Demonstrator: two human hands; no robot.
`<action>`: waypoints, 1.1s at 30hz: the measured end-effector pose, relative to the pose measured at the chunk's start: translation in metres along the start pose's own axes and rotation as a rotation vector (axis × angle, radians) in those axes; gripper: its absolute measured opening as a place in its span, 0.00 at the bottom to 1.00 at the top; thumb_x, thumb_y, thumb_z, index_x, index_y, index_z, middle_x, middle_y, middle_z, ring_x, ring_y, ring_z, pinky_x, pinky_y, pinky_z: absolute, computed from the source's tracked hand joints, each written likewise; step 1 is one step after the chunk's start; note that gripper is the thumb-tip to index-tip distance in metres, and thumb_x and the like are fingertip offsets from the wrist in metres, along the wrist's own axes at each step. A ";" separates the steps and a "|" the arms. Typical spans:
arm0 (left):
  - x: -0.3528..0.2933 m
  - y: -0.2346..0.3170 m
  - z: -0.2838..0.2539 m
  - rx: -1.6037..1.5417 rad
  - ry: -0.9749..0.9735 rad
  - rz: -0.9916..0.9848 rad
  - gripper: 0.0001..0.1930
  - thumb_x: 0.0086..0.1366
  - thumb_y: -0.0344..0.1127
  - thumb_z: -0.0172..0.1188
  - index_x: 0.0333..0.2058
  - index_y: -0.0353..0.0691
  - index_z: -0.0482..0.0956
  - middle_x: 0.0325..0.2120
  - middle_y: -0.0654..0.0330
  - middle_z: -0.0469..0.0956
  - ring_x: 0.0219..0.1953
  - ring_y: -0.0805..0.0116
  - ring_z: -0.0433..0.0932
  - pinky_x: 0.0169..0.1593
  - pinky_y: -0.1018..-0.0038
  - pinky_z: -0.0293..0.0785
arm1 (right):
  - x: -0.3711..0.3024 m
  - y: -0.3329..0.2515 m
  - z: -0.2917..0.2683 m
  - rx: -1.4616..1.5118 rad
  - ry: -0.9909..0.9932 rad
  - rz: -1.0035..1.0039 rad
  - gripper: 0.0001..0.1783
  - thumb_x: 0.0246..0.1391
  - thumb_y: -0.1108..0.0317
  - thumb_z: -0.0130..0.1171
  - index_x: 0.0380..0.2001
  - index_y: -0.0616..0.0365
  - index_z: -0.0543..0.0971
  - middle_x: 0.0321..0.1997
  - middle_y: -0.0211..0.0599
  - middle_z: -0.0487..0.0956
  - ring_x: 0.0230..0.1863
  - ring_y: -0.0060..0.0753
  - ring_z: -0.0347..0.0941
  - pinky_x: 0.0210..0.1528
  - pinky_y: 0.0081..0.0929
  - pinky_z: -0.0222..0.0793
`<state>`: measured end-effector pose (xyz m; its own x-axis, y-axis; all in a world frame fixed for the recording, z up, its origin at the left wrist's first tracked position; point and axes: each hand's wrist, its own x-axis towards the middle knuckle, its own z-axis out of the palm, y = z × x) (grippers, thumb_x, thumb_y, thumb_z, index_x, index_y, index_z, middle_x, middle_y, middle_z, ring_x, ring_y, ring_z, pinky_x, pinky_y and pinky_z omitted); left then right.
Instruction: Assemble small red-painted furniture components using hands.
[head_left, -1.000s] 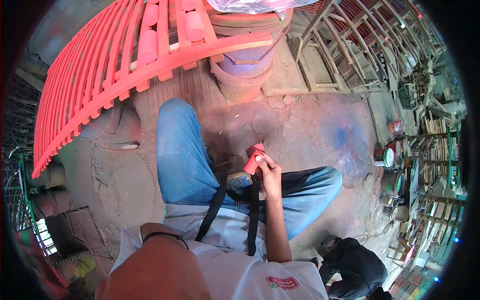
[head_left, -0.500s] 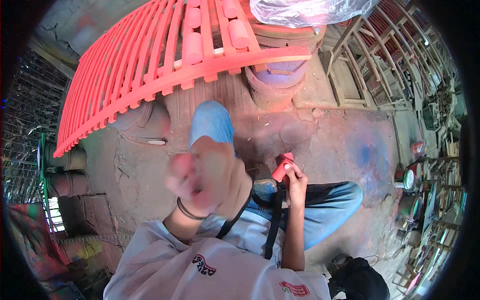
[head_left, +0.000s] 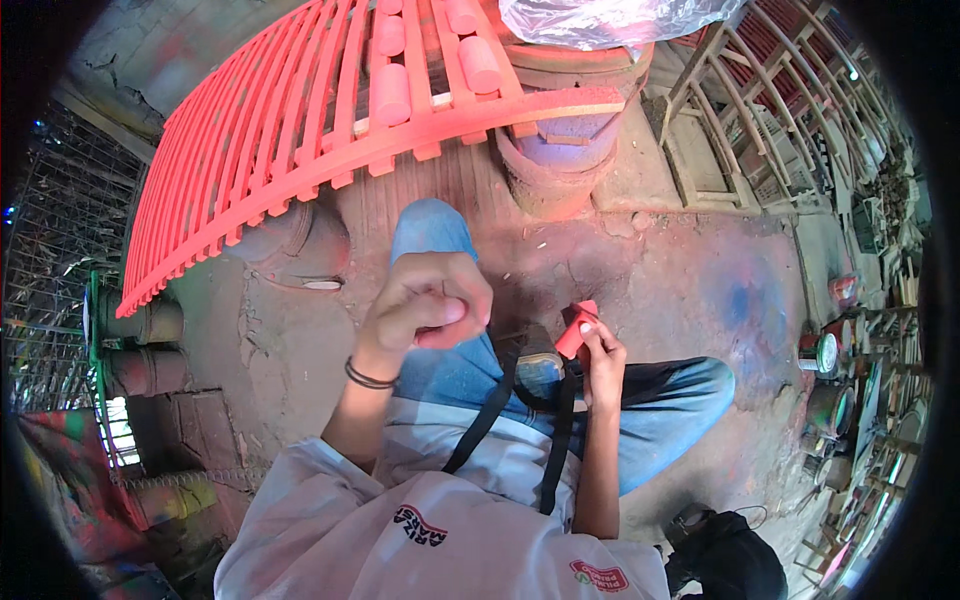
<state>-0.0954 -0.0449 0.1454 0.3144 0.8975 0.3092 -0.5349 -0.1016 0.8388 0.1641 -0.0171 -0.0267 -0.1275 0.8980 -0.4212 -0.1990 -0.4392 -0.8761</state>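
Observation:
My left hand (head_left: 435,300) is raised in front of my knee, its fingers curled inward with the thumb over them. What it holds, if anything, is hidden inside the curl; the fingertips look reddish. Lower and to the right, my right hand (head_left: 603,362) pinches a small red block (head_left: 575,334) with a dark patch on its upper side. A large red-painted slatted wooden rack (head_left: 400,138) spreads across the upper left. Several short red cylinders (head_left: 392,94) rest on its slats, apart from both hands.
A paint-stained bucket (head_left: 555,180) stands under the rack's right end, beneath clear plastic sheeting (head_left: 620,20). Wooden frames (head_left: 715,150) lean at the upper right. Paint cans (head_left: 820,352) line the right side. A black bag (head_left: 735,560) lies at the lower right.
My left hand, blurred before, has moved slightly up and right and now shows clearly with its fingers curled. My right hand keeps the red block, shifted slightly right in view.

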 end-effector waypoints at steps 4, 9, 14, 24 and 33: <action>-0.017 0.021 -0.027 1.085 0.076 -0.594 0.10 0.59 0.28 0.51 0.39 0.32 0.69 0.14 0.55 0.70 0.16 0.65 0.71 0.20 0.68 0.63 | 0.002 0.001 -0.004 -0.015 -0.007 0.023 0.14 0.57 0.64 0.60 0.43 0.62 0.80 0.27 0.17 0.74 0.21 0.08 0.60 0.23 0.10 0.52; -0.071 0.007 -0.085 1.654 0.054 -0.802 0.14 0.57 0.28 0.52 0.44 0.39 0.66 0.25 0.47 0.76 0.30 0.45 0.77 0.33 0.53 0.68 | 0.003 0.002 -0.002 0.002 -0.019 0.001 0.15 0.57 0.65 0.60 0.44 0.63 0.80 0.32 0.19 0.76 0.27 0.09 0.65 0.29 0.10 0.58; -0.074 -0.005 -0.070 1.832 -0.006 -0.890 0.13 0.57 0.29 0.52 0.43 0.42 0.65 0.27 0.48 0.77 0.32 0.44 0.77 0.35 0.53 0.68 | 0.002 0.001 0.003 -0.046 0.004 0.022 0.14 0.56 0.64 0.61 0.42 0.62 0.80 0.31 0.19 0.75 0.26 0.09 0.63 0.28 0.11 0.56; -0.100 -0.002 0.044 0.886 -0.729 -0.875 0.09 0.61 0.41 0.57 0.39 0.47 0.76 0.20 0.54 0.77 0.24 0.53 0.77 0.28 0.60 0.70 | 0.007 0.009 -0.005 0.008 0.044 -0.007 0.15 0.56 0.63 0.62 0.41 0.62 0.81 0.30 0.20 0.75 0.26 0.11 0.65 0.28 0.12 0.59; -0.087 0.006 0.071 0.949 -0.807 -0.850 0.12 0.63 0.39 0.55 0.43 0.45 0.79 0.26 0.51 0.80 0.29 0.52 0.79 0.33 0.61 0.71 | 0.019 0.023 -0.014 0.143 0.007 0.004 0.14 0.57 0.63 0.59 0.41 0.62 0.81 0.28 0.25 0.77 0.23 0.14 0.68 0.25 0.15 0.66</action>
<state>-0.0702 -0.1545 0.1558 0.7641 0.3921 -0.5122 0.6149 -0.2025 0.7622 0.1709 -0.0100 -0.0576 -0.1220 0.8960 -0.4270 -0.3347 -0.4422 -0.8322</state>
